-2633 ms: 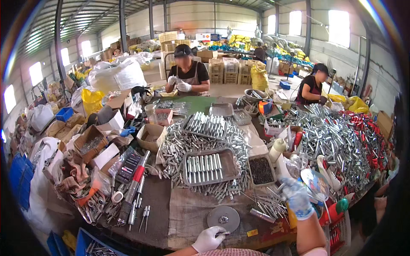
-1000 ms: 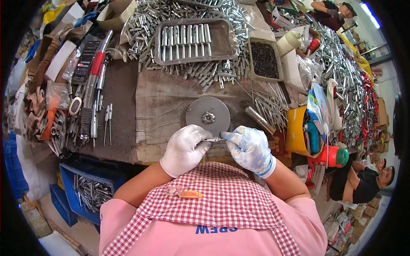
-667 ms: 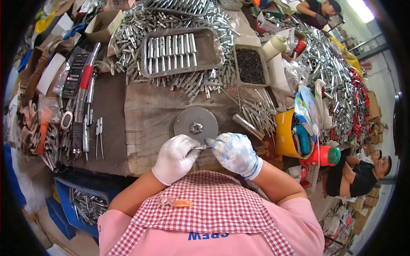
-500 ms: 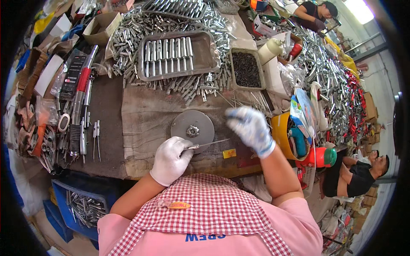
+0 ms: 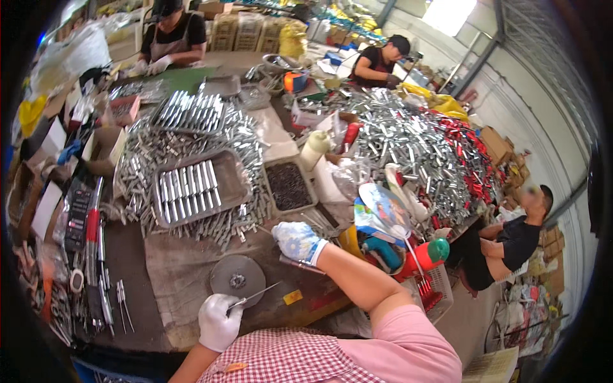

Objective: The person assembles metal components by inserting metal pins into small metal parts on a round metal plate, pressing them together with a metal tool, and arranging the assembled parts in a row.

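My left hand (image 5: 220, 322), in a white glove, is closed on a thin metal rod (image 5: 263, 292) that points up and right. Just beyond it a round grey disc (image 5: 225, 276) lies on the bench with a small cluster of metal bits (image 5: 237, 281) at its middle. My right hand (image 5: 297, 242), in a white and blue glove, is curled over the bench below a tray of small dark parts (image 5: 291, 186). A metal bar-like piece (image 5: 304, 265) shows under its wrist; whether the hand grips it cannot be seen.
A metal tray (image 5: 234, 179) holds a row of shiny tubes (image 5: 189, 188), amid heaped metal parts (image 5: 137, 159). A cream bottle (image 5: 314, 150) and a red bottle with green cap (image 5: 421, 258) stand at right. Tools lie at left. Several people sit or work beyond the bench.
The view has swung up and to the right, showing more of the room. My right hand has moved toward the tray of dark parts. My left hand keeps the rod by the disc.
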A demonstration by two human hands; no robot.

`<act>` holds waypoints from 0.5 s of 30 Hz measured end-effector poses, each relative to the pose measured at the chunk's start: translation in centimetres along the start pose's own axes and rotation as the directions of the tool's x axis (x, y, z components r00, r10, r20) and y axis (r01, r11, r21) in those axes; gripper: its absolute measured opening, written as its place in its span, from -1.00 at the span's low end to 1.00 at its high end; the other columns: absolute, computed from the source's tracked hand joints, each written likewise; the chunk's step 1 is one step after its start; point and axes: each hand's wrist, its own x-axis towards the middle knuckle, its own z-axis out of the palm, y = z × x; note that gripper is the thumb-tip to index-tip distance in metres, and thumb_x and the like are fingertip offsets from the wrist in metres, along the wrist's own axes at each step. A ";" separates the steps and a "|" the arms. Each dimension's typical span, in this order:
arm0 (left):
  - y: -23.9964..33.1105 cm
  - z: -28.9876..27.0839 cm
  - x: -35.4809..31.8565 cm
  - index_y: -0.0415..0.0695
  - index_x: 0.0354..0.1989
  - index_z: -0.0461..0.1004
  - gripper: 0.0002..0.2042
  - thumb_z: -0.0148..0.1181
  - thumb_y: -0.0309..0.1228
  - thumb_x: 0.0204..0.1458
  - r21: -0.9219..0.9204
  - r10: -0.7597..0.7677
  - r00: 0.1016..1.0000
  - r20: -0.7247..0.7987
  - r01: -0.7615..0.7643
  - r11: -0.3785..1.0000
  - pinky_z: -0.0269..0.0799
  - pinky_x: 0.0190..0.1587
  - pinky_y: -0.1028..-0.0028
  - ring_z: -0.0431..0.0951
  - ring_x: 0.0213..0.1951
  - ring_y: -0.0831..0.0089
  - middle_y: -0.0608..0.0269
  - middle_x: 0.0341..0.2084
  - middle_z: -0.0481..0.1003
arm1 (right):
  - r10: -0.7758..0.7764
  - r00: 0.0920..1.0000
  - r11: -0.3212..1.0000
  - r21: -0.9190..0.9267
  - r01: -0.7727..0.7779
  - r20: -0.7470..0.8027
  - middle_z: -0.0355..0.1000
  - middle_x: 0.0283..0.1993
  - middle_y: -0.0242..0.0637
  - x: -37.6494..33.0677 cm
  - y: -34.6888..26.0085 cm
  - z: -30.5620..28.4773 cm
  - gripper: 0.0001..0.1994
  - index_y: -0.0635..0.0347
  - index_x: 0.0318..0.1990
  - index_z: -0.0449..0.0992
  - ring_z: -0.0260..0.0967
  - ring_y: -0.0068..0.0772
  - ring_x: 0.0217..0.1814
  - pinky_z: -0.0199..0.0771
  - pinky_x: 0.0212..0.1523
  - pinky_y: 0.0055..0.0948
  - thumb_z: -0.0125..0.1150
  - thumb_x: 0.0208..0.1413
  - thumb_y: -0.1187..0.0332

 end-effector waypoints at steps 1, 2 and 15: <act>-0.1 0.1 0.3 -0.19 -0.47 0.56 -0.93 0.33 -0.54 -0.15 -0.010 0.025 1.000 0.000 -0.025 1.000 0.44 -0.31 0.17 0.54 -0.39 0.07 0.08 -0.49 0.53 | 0.040 0.997 0.997 0.067 -0.036 -0.061 0.56 -0.30 0.02 -0.3 0.2 -0.2 -0.85 0.21 -0.28 0.57 0.56 0.10 -0.21 0.56 -0.18 -0.08 0.13 -0.01 0.43; -0.2 0.1 0.1 -0.18 -0.48 0.57 -0.93 0.33 -0.55 -0.16 0.035 0.043 0.999 -0.017 -0.043 0.998 0.43 -0.29 0.18 0.52 -0.38 0.08 0.10 -0.49 0.53 | 0.075 0.991 0.988 0.141 -0.059 -0.109 0.56 -0.31 0.02 -0.9 -0.1 -0.4 -0.85 0.20 -0.27 0.56 0.55 0.11 -0.23 0.55 -0.18 -0.08 0.13 -0.01 0.44; -0.6 0.8 -0.3 -0.16 -0.47 0.55 -0.88 0.35 -0.57 -0.22 0.153 0.116 0.993 -0.036 -0.109 0.982 0.40 -0.24 0.21 0.47 -0.33 0.13 0.15 -0.47 0.51 | 0.137 0.987 0.877 0.474 -0.079 -0.090 0.54 -0.36 -0.05 -5.5 -2.3 -0.7 -0.80 0.18 -0.28 0.54 0.52 0.06 -0.25 0.52 -0.19 -0.15 0.25 -0.12 0.38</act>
